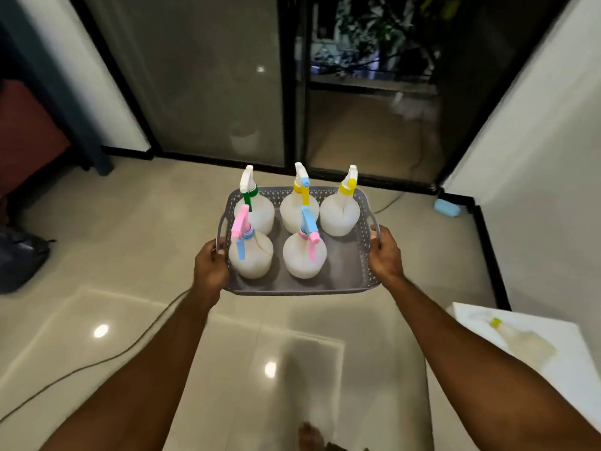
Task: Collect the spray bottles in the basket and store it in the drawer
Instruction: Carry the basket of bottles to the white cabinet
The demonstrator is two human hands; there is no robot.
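I carry a grey perforated basket (359, 275) in front of me above the tiled floor. My left hand (210, 267) grips its left handle and my right hand (385, 253) grips its right handle. Several white spray bottles stand upright inside: one with a green collar (258, 208), one with a yellow trigger (299, 208), one with a yellow cap (340, 213), one with a pink head (250, 255) and one with a blue and pink head (304, 255). The front right corner of the basket holds no bottle.
Another spray bottle (523, 341) lies on a white surface (553, 369) at the lower right. Dark glass sliding doors (292, 92) stand ahead. A cable (130, 349) runs across the floor at left, a dark bag (19, 258) sits far left, and a blue object (447, 207) lies by the right wall.
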